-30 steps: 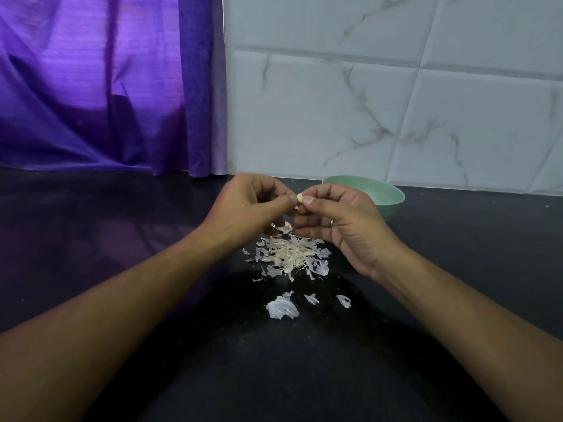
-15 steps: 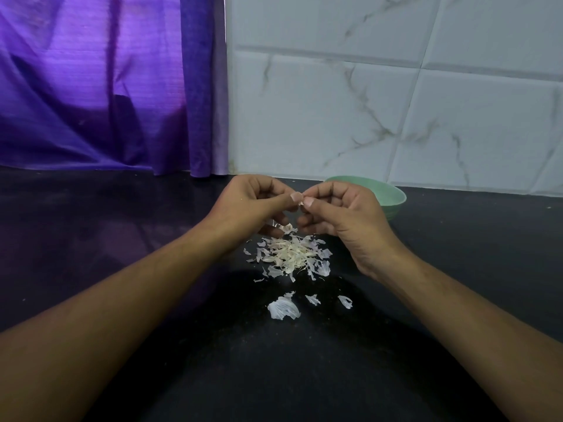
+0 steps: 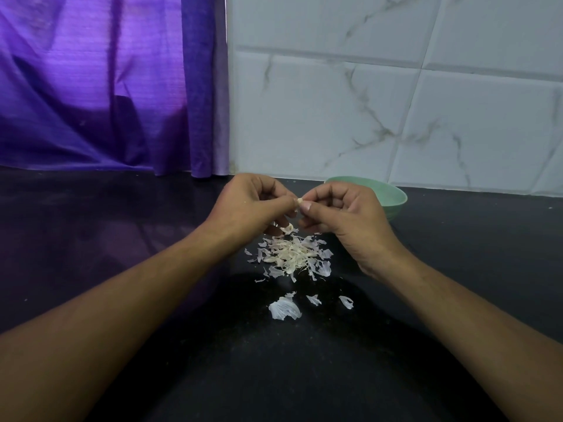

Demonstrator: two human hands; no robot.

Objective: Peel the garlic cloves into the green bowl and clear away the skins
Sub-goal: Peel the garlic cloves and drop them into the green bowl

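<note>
Two bare forearms, uncovered as far as the picture shows, end in the left hand [image 3: 253, 205] and right hand [image 3: 344, 214]. The right thumbnail [image 3: 305, 205] is short and unpainted. A tiny glint on a right finger may be a ring; too small to tell.

a home kitchen, it seems. a dark speckled stone counter [image 3: 122, 254] spreads beneath the pinched garlic clove [image 3: 299, 201]; white marble-veined wall tiles [image 3: 335, 117] rise behind it, and a purple curtain [image 3: 91, 86] hangs behind and to its left. a green bowl [image 3: 394, 200] stands on the counter just right of the clove, and a heap of garlic skins [image 3: 292, 254] lies right below it.
</note>
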